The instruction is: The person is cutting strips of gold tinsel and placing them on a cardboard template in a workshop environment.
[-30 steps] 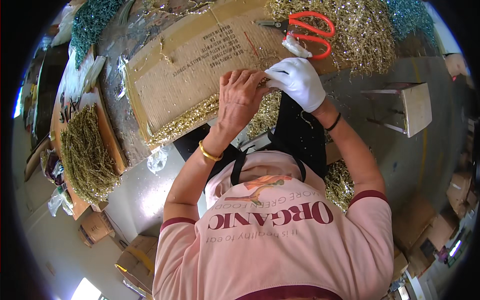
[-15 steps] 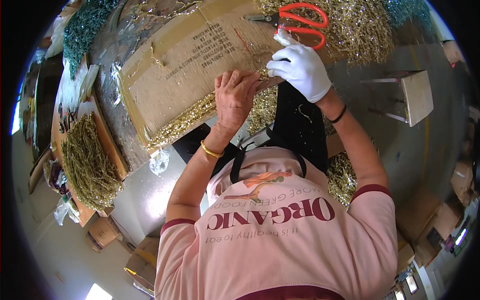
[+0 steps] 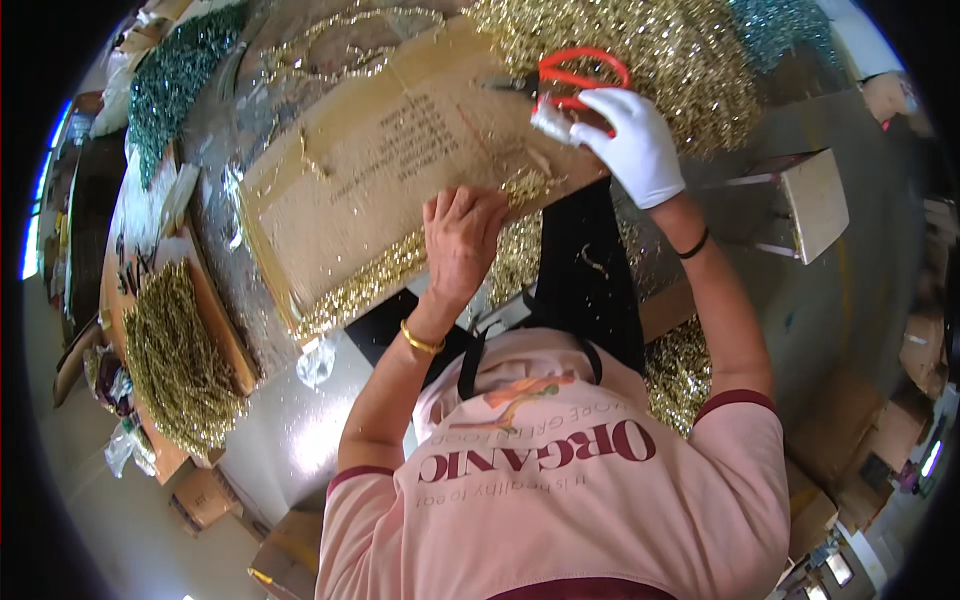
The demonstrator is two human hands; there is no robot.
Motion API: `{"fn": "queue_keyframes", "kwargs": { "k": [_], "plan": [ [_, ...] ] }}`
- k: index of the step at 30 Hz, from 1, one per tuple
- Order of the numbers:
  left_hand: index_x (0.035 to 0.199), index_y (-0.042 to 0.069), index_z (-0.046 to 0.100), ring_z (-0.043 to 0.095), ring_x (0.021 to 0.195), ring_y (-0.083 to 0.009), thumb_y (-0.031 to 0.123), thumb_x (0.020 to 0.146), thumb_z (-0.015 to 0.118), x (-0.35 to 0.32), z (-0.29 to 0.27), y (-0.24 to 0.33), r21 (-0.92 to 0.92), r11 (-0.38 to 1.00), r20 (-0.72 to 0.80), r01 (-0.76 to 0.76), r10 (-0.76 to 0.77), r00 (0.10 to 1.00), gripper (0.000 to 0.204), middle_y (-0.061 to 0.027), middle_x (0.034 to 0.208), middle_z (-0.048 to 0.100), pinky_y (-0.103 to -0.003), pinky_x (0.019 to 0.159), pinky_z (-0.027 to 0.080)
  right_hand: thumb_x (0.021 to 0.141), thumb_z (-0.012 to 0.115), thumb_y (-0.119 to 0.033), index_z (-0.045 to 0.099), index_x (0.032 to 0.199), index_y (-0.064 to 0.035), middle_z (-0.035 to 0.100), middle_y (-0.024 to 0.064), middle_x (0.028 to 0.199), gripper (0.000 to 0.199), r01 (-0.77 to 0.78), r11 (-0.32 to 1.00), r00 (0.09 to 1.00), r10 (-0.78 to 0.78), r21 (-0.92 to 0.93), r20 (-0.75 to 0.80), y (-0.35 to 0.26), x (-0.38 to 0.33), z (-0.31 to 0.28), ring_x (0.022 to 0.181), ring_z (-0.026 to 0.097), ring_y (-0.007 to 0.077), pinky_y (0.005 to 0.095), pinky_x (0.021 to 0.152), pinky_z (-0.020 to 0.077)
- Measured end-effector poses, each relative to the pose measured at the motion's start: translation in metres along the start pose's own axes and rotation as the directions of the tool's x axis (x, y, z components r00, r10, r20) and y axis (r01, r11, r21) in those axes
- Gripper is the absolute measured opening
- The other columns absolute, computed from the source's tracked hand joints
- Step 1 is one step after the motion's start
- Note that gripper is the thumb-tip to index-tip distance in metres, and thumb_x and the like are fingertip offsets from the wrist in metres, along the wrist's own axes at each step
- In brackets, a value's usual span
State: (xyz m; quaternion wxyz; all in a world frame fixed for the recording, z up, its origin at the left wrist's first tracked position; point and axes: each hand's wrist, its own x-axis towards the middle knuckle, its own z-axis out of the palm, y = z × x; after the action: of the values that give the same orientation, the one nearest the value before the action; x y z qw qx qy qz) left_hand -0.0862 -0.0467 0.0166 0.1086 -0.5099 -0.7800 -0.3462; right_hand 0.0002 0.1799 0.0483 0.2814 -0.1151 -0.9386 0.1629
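Craft workshop, heaps of gold tinsel (image 3: 640, 50), cardboard boxes (image 3: 205, 495)

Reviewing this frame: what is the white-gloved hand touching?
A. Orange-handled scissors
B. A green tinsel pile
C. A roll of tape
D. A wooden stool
A: the gloved right hand rests its fingers on the orange-handled scissors lying on the cardboard sheet beside the gold tinsel, while the bare left hand presses on the cardboard's edge.

The gloved right hand (image 3: 628, 140) has left the bare left hand (image 3: 460, 240) and now reaches the orange scissors (image 3: 575, 80), upper right.
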Motion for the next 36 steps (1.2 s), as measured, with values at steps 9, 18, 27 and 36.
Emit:
{"fn": "queue_keyframes", "kwargs": {
  "k": [9,18,27,36],
  "plan": [
    [0.09,0.011,0.062,0.051,0.078,-0.0193,0.011,0.07,0.068,0.0,-0.003,0.0,0.012,1.0,0.023,0.005,-0.006,1.0,0.021,0.0003,0.088,0.057,-0.033,0.071,0.037,0.073,0.065,-0.032,0.055,0.111,-0.013,0.059,0.0094,0.096,0.043,0.044,0.917,0.987,0.021,-0.396,0.16,0.006,0.033,0.001,0.083,0.059,0.027,0.0377,0.071,0.048],
    [0.088,0.011,0.063,0.053,0.083,-0.0191,0.016,0.071,0.068,0.005,-0.009,0.004,0.0,1.0,0.09,0.021,-0.021,0.996,0.019,-0.0003,0.086,0.058,-0.034,0.075,0.037,0.069,0.067,-0.021,0.054,0.107,-0.012,0.058,0.0079,0.086,0.041,0.166,0.783,0.929,0.08,-0.6,0.362,0.003,0.046,0.012,0.079,0.06,0.0251,0.0361,0.07,0.0496],
    [0.079,0.012,0.063,0.052,0.088,-0.0184,0.016,0.069,0.067,0.013,-0.007,0.008,0.087,0.996,0.073,0.002,-0.008,0.997,0.011,0.0013,0.083,0.058,-0.037,0.083,0.032,0.068,0.067,-0.017,0.059,0.099,-0.0062,0.061,0.0104,0.09,0.034,-0.039,0.967,0.97,0.097,-0.251,0.222,0.017,0.036,-0.003,0.078,0.062,0.0264,0.0349,0.072,0.0493],
    [0.076,0.012,0.062,0.053,0.081,-0.0191,0.015,0.068,0.068,0.012,-0.006,0.004,0.07,0.997,0.105,0.041,-0.048,0.993,0.011,0.0009,0.08,0.057,-0.034,0.074,0.036,0.087,0.051,-0.005,0.043,0.122,0.0021,0.054,0.003,0.09,0.037,-0.49,0.214,0.851,0.327,0.845,0.411,-0.023,-0.013,-0.053,0.069,0.052,0.0093,0.0209,0.063,0.0452]
  ]
}}
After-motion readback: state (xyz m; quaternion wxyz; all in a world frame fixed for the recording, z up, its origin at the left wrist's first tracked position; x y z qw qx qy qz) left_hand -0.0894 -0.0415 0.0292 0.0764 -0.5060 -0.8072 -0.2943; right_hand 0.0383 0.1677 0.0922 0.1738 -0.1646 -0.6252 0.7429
